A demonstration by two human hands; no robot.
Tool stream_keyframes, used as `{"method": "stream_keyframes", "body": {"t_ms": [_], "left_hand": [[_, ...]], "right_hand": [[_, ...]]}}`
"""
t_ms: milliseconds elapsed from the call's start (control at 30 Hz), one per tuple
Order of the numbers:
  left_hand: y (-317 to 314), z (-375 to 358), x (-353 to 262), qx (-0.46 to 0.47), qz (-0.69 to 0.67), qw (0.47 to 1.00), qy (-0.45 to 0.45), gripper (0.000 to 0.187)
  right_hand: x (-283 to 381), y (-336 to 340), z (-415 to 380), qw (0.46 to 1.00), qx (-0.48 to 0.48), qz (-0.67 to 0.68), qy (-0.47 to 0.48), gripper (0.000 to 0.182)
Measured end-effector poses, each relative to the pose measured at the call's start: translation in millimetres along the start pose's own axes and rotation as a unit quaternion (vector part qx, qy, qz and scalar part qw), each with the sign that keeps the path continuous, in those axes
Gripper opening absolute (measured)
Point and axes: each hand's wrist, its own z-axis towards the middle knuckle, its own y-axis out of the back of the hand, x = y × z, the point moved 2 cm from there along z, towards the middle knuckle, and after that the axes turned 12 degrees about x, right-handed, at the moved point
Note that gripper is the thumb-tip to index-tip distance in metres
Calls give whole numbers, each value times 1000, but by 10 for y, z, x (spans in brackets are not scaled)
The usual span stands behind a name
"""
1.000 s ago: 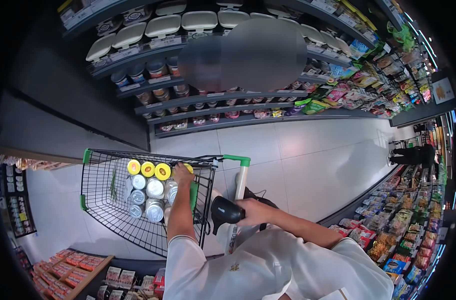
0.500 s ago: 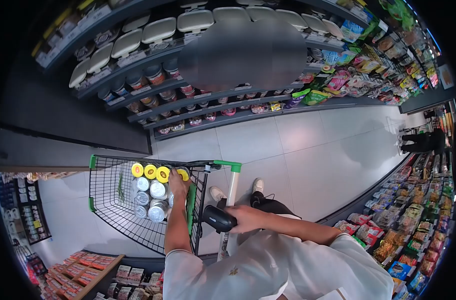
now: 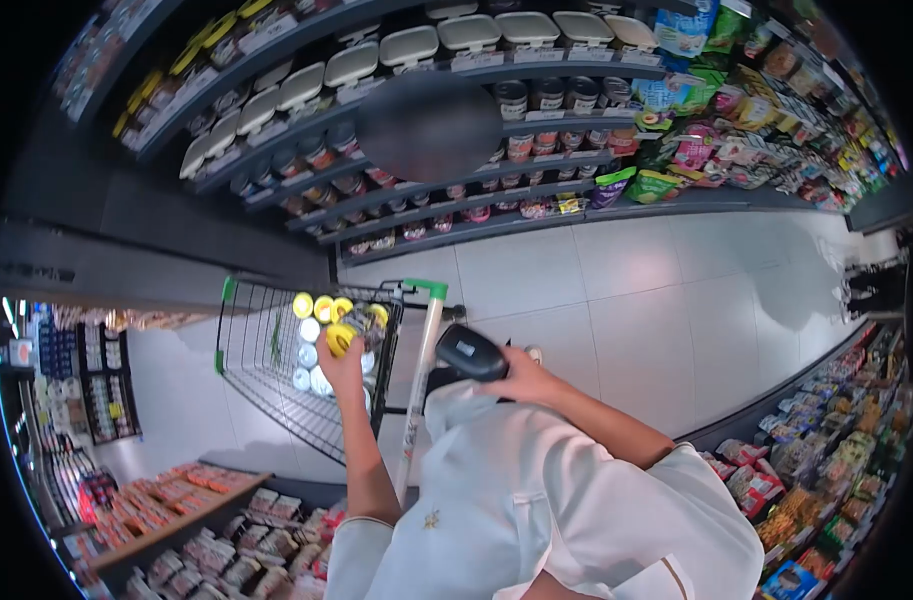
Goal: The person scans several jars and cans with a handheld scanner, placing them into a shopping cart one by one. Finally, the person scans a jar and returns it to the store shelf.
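Observation:
My left hand (image 3: 344,368) grips a clear jar with a yellow lid (image 3: 340,340), raised over the shopping cart and tilted, lid towards me. Its contents look dark. Beneath it in the wire cart (image 3: 276,410) stand more yellow-lidded jars (image 3: 303,305) in a row and several silver-topped cans (image 3: 307,355). My right hand (image 3: 526,376) is closed around a smooth black oblong device (image 3: 471,352), just right of the cart's handle bar (image 3: 423,365). What the device is, I cannot make out.
Shelves (image 3: 406,215) of jars, tins and white-lidded tubs run along the far side. Bagged snacks fill a shelf (image 3: 816,480) on the right; packets lie on a display (image 3: 176,490) at lower left. A person (image 3: 876,287) stands at the far right on the tiled floor (image 3: 636,260).
My left hand has lifted a yellow-lidded jar from the cart. My right hand and the black device have moved off the handle bar to the right. The view has shifted.

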Motion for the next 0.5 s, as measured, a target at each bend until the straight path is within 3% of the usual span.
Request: {"method": "stream_keyframes", "body": {"t_ms": [100,167,400,500], "left_hand": [[-240,-383,-705,29,-181,983,18,60],[-386,-551,-1057,79,-238,968,7,58],[-995,-906,-1799,259,-363,894,-46,67],[-1289,-1059,-1904,281,-423,861,-4,71]], "right_hand": [[-65,267,-202,993,-20,101,50,42],[334,375,-382,981,-61,159,89,36],[797,587,-841,966,-50,181,176,48],[1002,611,-968,957,-20,196,211,54]]}}
